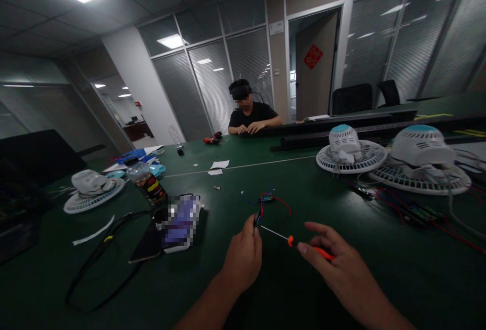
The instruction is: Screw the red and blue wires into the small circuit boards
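Two bare hands at work above a smooth, dark green table (pixel 212 198). The screwdriver (pixel 291 241) has a thin, straight metal shaft and an orange-and-black handle. Red and blue wires (pixel 281 201) curl around a small circuit board (pixel 267 198). At right, slatted round white fan parts (pixel 351 157) show ribbed rims; at left stand a clear plastic bottle (pixel 146 180) with a dark label and, nearer, a flat, straight-edged phone (pixel 146 244). A looped black cable (pixel 81 274) borders the left side; green surface extends between the phone and the left hand (pixel 245 251), and a wider stretch right of the right hand (pixel 336 259). The left hand pinches a small black part (pixel 257 218) at its fingertips. The right hand grips the screwdriver by its handle, shaft slanting up-left, tip beside the black part; contact cannot be told.
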`<action>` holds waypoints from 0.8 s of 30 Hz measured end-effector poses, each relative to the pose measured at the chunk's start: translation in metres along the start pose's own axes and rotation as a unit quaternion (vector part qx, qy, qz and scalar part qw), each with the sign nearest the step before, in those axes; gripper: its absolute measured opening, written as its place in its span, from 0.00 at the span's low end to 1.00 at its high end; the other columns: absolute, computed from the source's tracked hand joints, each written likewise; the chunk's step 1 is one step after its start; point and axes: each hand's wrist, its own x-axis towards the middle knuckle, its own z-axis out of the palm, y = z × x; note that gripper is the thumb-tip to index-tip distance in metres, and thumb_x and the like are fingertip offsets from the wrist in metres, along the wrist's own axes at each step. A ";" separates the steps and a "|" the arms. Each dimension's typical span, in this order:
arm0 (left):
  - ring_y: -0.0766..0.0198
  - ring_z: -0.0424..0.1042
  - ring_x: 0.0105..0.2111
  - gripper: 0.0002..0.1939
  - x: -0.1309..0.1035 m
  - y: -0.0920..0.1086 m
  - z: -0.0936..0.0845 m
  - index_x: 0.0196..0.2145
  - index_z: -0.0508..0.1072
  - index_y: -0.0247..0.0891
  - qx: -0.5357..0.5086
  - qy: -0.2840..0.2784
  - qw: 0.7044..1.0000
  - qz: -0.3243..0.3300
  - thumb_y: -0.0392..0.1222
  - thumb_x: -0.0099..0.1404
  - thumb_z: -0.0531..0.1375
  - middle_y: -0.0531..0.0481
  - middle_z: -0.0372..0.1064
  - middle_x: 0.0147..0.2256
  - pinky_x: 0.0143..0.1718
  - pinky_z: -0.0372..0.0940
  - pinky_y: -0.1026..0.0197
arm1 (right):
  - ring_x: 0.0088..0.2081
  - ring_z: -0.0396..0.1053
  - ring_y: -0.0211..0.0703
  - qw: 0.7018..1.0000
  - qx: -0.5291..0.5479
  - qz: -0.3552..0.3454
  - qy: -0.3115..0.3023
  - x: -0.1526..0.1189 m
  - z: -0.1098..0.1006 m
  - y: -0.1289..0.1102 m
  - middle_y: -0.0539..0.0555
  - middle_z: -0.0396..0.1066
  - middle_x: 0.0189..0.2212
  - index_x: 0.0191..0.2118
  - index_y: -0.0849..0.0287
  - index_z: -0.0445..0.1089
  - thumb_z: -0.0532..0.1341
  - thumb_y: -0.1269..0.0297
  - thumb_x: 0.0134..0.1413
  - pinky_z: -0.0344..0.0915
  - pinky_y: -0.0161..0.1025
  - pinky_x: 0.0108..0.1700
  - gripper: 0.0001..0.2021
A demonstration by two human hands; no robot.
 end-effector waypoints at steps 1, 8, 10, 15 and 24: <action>0.55 0.68 0.36 0.23 0.000 0.001 0.000 0.55 0.57 0.34 0.003 0.001 1.000 0.000 0.45 0.66 0.43 0.40 0.70 0.37 0.38 0.57 0.58 | 0.29 0.68 0.41 1.000 0.012 0.009 -0.008 -0.001 0.000 0.000 0.52 0.71 0.30 0.51 0.59 0.58 0.53 0.48 0.51 0.61 0.36 0.28 0.25; 0.55 0.69 0.34 0.23 0.000 0.003 -0.001 0.56 0.56 0.32 0.045 -0.005 0.999 0.002 0.44 0.66 0.42 0.39 0.70 0.36 0.36 0.58 0.57 | 0.18 0.63 0.40 0.998 0.008 0.043 -0.034 -0.003 0.000 0.000 0.43 0.61 0.12 0.53 0.59 0.58 0.45 0.48 0.55 0.55 0.35 0.20 0.26; 0.56 0.69 0.34 0.23 0.000 0.003 -0.002 0.56 0.56 0.32 0.054 -0.009 0.998 0.004 0.44 0.66 0.42 0.40 0.70 0.36 0.36 0.58 0.57 | 0.19 0.62 0.39 0.999 0.020 0.032 -0.016 -0.002 0.001 -0.001 0.44 0.62 0.15 0.54 0.59 0.55 0.48 0.48 0.53 0.56 0.35 0.20 0.26; 0.59 0.69 0.32 0.22 0.000 0.004 -0.001 0.55 0.55 0.30 0.075 -0.017 0.997 0.006 0.41 0.66 0.41 0.42 0.70 0.34 0.35 0.60 0.58 | 0.25 0.65 0.40 0.998 0.038 0.020 0.043 -0.002 0.000 -0.004 0.50 0.68 0.26 0.50 0.60 0.57 0.56 0.49 0.48 0.61 0.37 0.26 0.27; 0.60 0.69 0.31 0.21 -0.001 0.005 0.001 0.55 0.55 0.30 0.084 -0.008 0.996 0.010 0.40 0.66 0.41 0.43 0.70 0.32 0.34 0.60 0.59 | 0.17 0.60 0.37 0.994 0.093 0.062 -0.012 -0.007 -0.001 -0.002 0.45 0.62 0.15 0.51 0.61 0.59 0.41 0.45 0.56 0.55 0.35 0.19 0.28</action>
